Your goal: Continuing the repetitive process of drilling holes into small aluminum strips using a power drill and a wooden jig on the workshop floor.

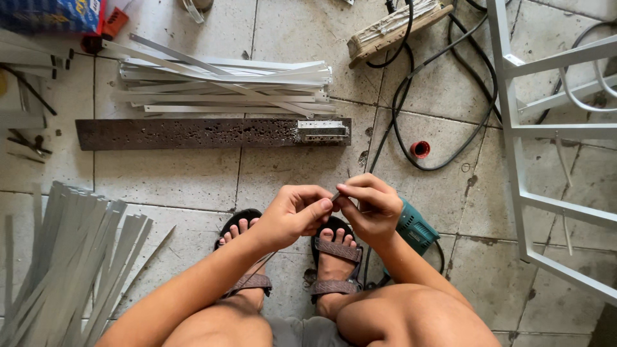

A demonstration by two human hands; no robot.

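- The left hand and the right hand meet just in front of the rusty steel bar, which lies flat across the tiled floor; both hands are on the near side of that bar, above the person's sandalled feet.
- Between the fingertips sits a small thin metal piece, pale grey, too small to say exactly what it is (a short pin or sliver, by the look of it).
- The grip of each hand is nearly closed: the left hand pinches the piece between thumb and forefinger, the right hand pinches its other end, the remaining fingers curled in.
- Judged from its size, the piece is light and stiff, easy to drop and possibly sharp at the ends; a fingertip pinch near the middle looks like the safest hold.
- Beyond the bar lies a loose stack of white metal strips, and a short white perforated bracket rests on the bar's right end.
- Right of the bar's end a black cable loops around a small red ring; further right stands a white metal frame.
- Nearer than the bar, to the left, grey strips fan out; a teal power tool lies just right of the right hand.
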